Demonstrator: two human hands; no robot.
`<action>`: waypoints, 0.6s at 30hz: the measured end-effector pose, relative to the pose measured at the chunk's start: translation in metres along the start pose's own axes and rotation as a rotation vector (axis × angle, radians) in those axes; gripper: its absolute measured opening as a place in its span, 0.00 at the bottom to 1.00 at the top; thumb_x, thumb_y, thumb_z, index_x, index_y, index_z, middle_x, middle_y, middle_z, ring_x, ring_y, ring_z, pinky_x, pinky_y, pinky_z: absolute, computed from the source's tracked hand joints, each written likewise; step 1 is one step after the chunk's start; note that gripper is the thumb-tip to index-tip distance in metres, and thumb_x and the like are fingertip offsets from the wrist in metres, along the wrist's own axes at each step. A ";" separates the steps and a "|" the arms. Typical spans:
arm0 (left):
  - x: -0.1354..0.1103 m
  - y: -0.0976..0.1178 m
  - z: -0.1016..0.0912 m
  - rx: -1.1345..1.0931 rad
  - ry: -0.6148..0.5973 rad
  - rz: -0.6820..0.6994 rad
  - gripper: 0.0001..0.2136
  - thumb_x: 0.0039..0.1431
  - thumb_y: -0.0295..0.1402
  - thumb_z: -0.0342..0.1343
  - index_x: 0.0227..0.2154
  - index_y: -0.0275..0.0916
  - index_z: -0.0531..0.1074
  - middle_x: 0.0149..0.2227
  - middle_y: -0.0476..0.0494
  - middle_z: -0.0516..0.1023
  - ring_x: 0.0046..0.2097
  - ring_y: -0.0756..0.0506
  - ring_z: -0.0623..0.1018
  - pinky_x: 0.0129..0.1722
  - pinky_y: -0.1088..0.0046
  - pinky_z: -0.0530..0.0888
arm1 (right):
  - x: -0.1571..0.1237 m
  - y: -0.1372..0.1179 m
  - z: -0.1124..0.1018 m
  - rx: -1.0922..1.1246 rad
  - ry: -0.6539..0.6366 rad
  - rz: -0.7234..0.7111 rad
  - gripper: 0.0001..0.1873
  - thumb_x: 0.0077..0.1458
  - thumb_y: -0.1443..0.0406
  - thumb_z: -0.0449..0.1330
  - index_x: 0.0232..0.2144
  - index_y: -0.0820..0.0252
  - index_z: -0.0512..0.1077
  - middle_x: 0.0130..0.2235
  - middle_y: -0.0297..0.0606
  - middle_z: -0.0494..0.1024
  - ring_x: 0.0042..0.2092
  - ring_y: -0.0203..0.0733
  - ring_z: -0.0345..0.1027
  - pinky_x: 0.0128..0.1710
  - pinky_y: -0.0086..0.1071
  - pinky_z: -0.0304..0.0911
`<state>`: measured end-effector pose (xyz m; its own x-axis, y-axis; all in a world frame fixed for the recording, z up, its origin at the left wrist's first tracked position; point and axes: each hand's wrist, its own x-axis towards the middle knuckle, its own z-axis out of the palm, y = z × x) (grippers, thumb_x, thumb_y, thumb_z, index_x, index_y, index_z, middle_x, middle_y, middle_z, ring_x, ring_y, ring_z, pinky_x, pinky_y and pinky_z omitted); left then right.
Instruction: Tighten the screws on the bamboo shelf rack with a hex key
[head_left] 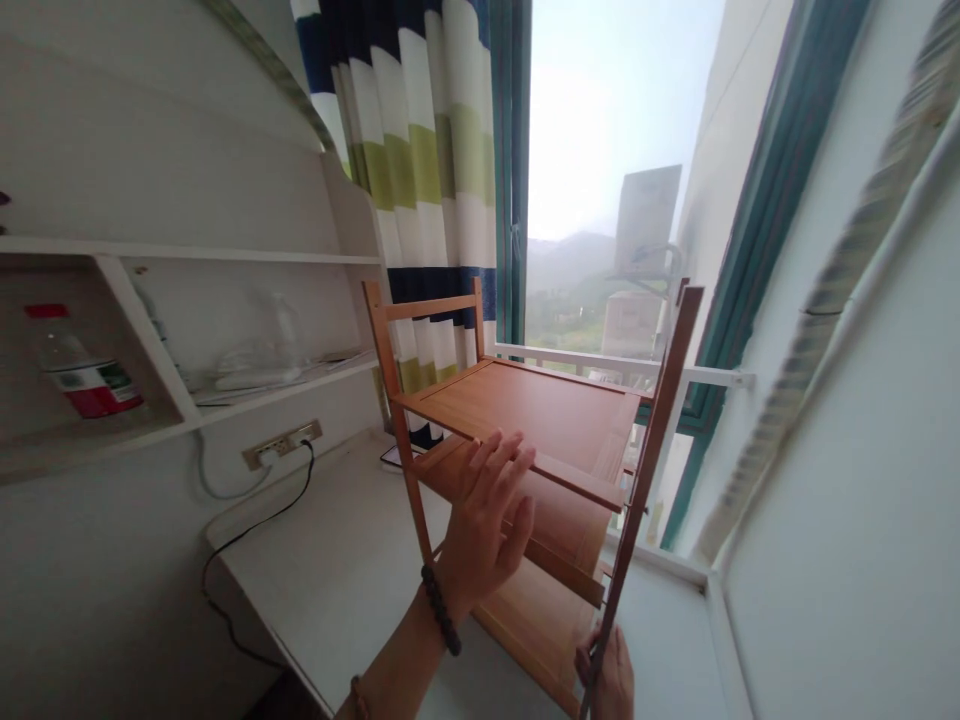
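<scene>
A brown wooden shelf rack (540,405) with several tiers stands before me. My left hand (484,535), with a dark bead bracelet at the wrist, reaches across its front. Its fingers are stretched out, and their tips lie at the front edge of the top shelf. Low on the right, my right hand (611,670) is closed round the rack's right upright (651,455). That upright hides part of the hand. Beneath the left hand, the middle shelf (566,515) and a lower shelf (536,605) show in part.
The rack stands on a white desk (322,560). Behind it are a striped curtain (420,160) and a window (585,130). Wall shelves (285,255) on the left hold a bottle (90,375). A black cord (259,525) runs from the socket strip (281,445) past the desk edge.
</scene>
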<state>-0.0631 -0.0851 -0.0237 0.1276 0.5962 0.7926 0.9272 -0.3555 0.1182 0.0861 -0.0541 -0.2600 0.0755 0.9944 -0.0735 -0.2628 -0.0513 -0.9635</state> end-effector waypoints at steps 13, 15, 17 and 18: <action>-0.107 -0.036 0.029 -0.164 -0.258 -0.194 0.14 0.57 0.29 0.43 0.46 0.44 0.65 0.58 0.41 0.58 0.59 0.43 0.59 0.56 0.59 0.63 | 0.017 -0.012 -0.020 -0.186 0.230 -0.087 0.16 0.52 0.54 0.48 0.22 0.57 0.62 0.19 0.29 0.66 0.22 0.37 0.60 0.24 0.30 0.58; -0.123 -0.046 0.031 -0.193 -0.285 -0.230 0.14 0.57 0.27 0.42 0.43 0.44 0.66 0.57 0.42 0.59 0.58 0.44 0.60 0.55 0.61 0.64 | 0.013 0.000 -0.023 -0.236 0.325 -0.081 0.16 0.53 0.54 0.46 0.24 0.57 0.64 0.22 0.31 0.69 0.25 0.39 0.63 0.27 0.32 0.58; -0.141 -0.057 0.033 -0.227 -0.340 -0.240 0.14 0.56 0.26 0.41 0.42 0.44 0.66 0.55 0.43 0.63 0.57 0.45 0.62 0.55 0.63 0.65 | 0.005 0.016 -0.027 -0.258 0.432 -0.057 0.14 0.53 0.55 0.45 0.26 0.57 0.64 0.26 0.33 0.69 0.28 0.41 0.63 0.29 0.34 0.58; -0.153 -0.065 0.035 -0.240 -0.375 -0.241 0.15 0.56 0.25 0.41 0.41 0.45 0.66 0.53 0.43 0.65 0.56 0.46 0.63 0.55 0.64 0.65 | 0.000 0.024 -0.029 -0.269 0.481 -0.047 0.14 0.53 0.55 0.45 0.27 0.56 0.63 0.27 0.33 0.68 0.29 0.41 0.63 0.30 0.34 0.57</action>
<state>-0.1302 -0.1277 -0.1734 0.0783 0.8837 0.4614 0.8441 -0.3050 0.4410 0.1073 -0.0579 -0.2902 0.5291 0.8450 -0.0771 0.0018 -0.0920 -0.9958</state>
